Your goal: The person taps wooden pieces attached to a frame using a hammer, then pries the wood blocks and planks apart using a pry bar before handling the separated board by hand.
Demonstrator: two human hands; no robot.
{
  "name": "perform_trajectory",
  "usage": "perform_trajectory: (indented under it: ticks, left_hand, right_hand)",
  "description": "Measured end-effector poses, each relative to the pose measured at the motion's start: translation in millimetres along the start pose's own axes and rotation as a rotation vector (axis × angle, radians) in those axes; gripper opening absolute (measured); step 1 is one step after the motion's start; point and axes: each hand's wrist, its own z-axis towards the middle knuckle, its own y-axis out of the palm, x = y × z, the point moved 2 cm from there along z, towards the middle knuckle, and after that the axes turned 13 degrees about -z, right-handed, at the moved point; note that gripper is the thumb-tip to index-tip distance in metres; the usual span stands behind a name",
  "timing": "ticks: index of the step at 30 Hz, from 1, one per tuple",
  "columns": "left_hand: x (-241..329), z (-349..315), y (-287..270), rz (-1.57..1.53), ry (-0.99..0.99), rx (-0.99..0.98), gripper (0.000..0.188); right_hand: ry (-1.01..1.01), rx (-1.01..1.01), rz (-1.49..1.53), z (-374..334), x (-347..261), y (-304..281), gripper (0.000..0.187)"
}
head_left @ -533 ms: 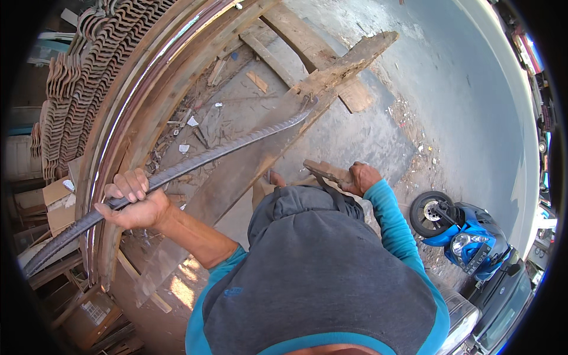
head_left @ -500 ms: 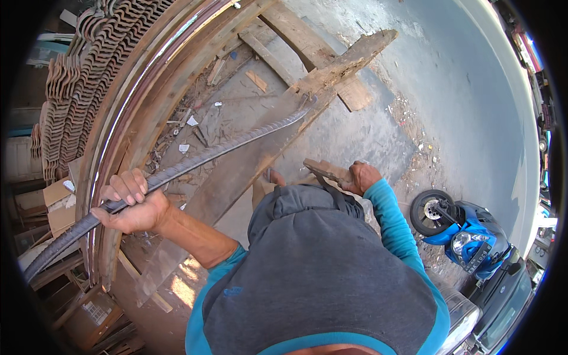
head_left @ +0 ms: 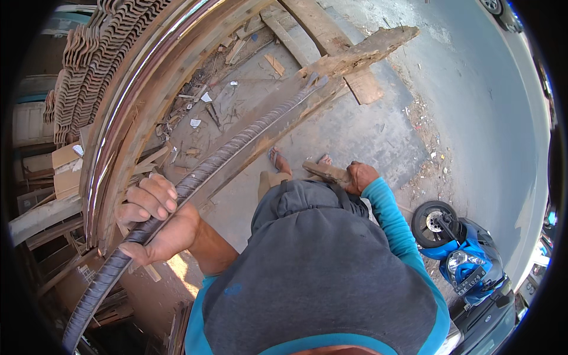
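My left hand (head_left: 158, 222) is wrapped round a long dark crowbar (head_left: 231, 141) of ribbed steel. Its forked tip lies over the upper part of a long, weathered wooden beam (head_left: 378, 48); whether it touches the wood I cannot tell. The bar's other end runs past my hand to the lower left. Down by my waist, my right hand (head_left: 362, 177) is closed on a short, rough piece of wood (head_left: 326, 172), whose outer end points left. Part of that piece is hidden by my fingers and shirt.
Long boards (head_left: 151, 83) stand along the left, beside stacked roof tiles (head_left: 94, 77). Planks (head_left: 319, 29) lie under the beam's far end. Wood scraps and white chips (head_left: 195, 123) litter the ground. A blue motorbike (head_left: 467, 254) stands at the right. My feet (head_left: 280, 161) are below the beam.
My left hand has shifted right and down, bringing the crowbar closer. Its forked tip has moved up and right along the beam. The right hand keeps its hold, almost unmoved.
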Motion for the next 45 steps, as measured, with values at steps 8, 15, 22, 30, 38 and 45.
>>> perform_trajectory:
  ticks: [8, 15, 22, 30, 38, 45]
  left_hand:
    - [36.2, -86.9, -76.8, 0.076, -0.339, 0.284, 0.045]
    - [23.2, -79.6, -101.0, -0.020, -0.374, 0.312, 0.043]
    - [17.8, -77.9, -155.4, 0.043, -0.398, 0.213, 0.043]
    - [-6.4, -135.0, -231.5, 0.183, -0.428, 0.461, 0.043]
    - [17.7, -140.8, -221.1, 0.061, -0.773, 0.528, 0.053]
    - [44.8, -141.9, -252.9, 0.343, -1.157, 0.367, 0.081]
  right_hand:
    - [-0.041, -0.007, -0.040, 5.6, 21.1, -12.5, 0.053]
    - [-0.031, 0.074, -0.004, 9.2, 25.0, -15.1, 0.052]
    - [0.080, 0.160, 0.064, -5.7, 43.7, -17.8, 0.052]
    - [0.259, 0.116, 0.106, -25.2, 45.1, 14.4, 0.055]
    - [0.181, -0.006, 0.051, -4.7, -3.4, 5.7, 0.058]
    - [0.087, 0.001, 0.073, 25.9, -70.4, -25.9, 0.062]
